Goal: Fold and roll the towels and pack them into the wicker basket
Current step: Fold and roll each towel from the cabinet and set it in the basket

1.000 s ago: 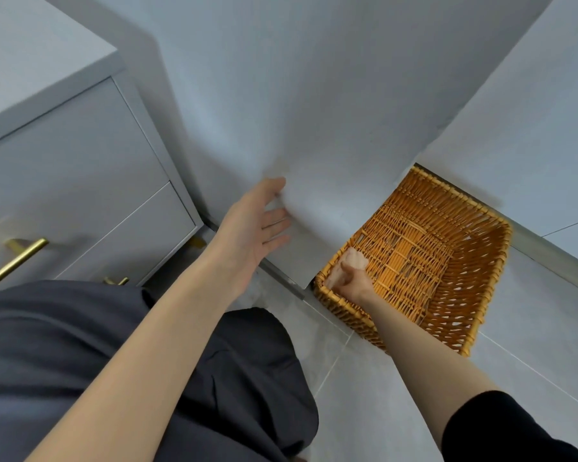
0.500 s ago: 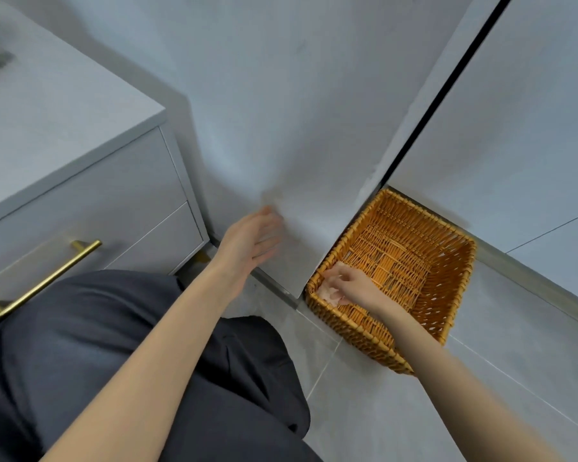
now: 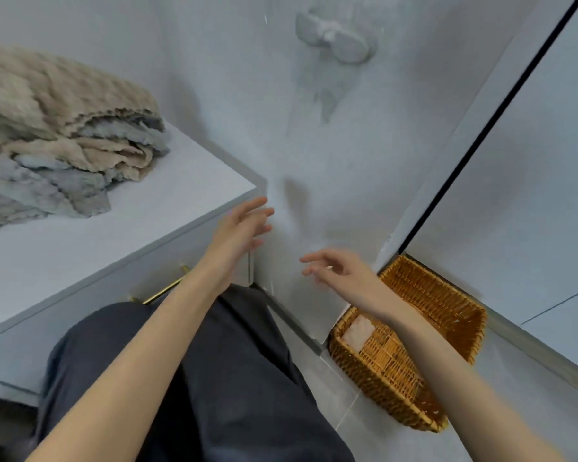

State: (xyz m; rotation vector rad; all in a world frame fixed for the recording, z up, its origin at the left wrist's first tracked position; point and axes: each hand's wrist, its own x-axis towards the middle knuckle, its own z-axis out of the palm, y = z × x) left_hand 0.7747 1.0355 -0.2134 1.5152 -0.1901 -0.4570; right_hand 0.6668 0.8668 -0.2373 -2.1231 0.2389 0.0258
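by the counter point(image 3: 167, 208), left hand point(image 3: 239, 228) and right hand point(image 3: 341, 273) are hovering, spread and empty. tugging one corner is risking dragging the towels point(image 3: 57, 145) off.

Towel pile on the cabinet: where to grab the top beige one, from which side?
Pinch the top beige towel by its loose scalloped edge at the right end, nearest the left hand. Come in from the right, fingers under that edge; a top-down grab would likely take the crumpled towels below too.
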